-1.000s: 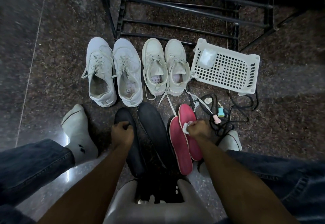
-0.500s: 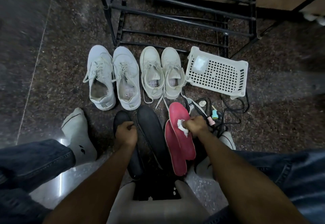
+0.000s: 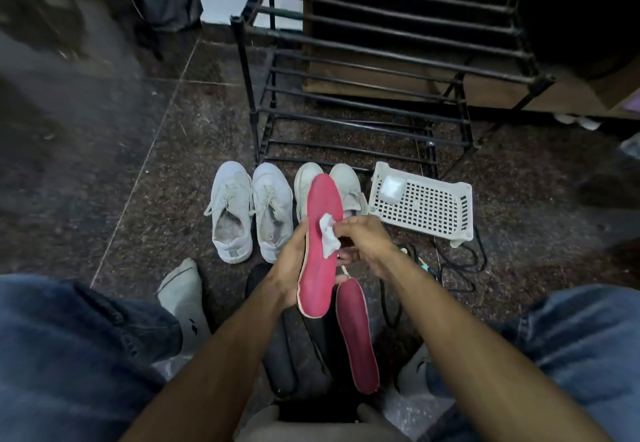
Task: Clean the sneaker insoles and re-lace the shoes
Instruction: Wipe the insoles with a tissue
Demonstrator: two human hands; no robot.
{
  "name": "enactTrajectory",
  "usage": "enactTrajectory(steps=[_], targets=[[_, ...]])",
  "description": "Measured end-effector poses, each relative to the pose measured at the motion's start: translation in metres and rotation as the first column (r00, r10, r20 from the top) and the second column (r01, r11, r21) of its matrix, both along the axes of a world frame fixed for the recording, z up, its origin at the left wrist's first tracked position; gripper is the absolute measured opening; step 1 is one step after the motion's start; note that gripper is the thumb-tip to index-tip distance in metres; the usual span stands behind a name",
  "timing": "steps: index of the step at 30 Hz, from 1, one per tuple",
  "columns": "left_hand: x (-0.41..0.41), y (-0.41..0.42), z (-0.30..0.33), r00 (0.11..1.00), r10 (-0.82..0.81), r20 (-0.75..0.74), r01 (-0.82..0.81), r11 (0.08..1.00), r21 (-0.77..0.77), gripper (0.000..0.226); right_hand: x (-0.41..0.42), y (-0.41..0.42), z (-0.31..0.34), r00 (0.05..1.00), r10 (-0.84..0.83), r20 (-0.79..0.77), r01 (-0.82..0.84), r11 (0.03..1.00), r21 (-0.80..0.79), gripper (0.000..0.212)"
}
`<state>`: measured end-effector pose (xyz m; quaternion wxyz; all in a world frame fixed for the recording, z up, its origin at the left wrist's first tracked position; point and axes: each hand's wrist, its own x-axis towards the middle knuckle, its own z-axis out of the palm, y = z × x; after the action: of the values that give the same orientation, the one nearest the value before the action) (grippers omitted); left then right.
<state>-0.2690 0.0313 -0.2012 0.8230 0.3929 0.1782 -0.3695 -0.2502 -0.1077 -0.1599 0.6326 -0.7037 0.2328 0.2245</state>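
Above the dark speckled stone floor (image 3: 166, 171), the left hand (image 3: 292, 265) grips a pink foam insole (image 3: 320, 244) by its edge, lifted before the white sneakers (image 3: 252, 213), while the right hand (image 3: 363, 240) pinches a small white crumpled wipe (image 3: 328, 233) against it

The raised pink insole (image 3: 320, 244) hides most of the cream sneaker (image 3: 304, 185) behind it and part of its partner (image 3: 349, 187). The left hand (image 3: 289, 268) is largely behind that insole. Two dark insoles (image 3: 277, 358) at 6 o'clock are mostly under the forearms. Small items among the black laces (image 3: 460, 261) are too small to identify. The floor at 10 o'clock is blurred. Both denim legs are cut off by the frame.
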Motion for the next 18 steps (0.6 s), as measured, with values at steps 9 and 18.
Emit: enactTrajectory(steps=[9,18], targets=[[-0.006,-0.005,0.027,0.990,0.129,0.050,-0.120,0.981,-0.151,0.047,-0.020,0.008,0.033,0.785,0.426,0.449,0.016,0.711,-0.703,0.008],[-0.002,-0.002,0.021,0.975,0.220,-0.042,-0.223,0.941,-0.254,0.058,-0.069,0.024,0.029,0.627,0.693,0.355,-0.165,0.564,-0.809,0.022]])
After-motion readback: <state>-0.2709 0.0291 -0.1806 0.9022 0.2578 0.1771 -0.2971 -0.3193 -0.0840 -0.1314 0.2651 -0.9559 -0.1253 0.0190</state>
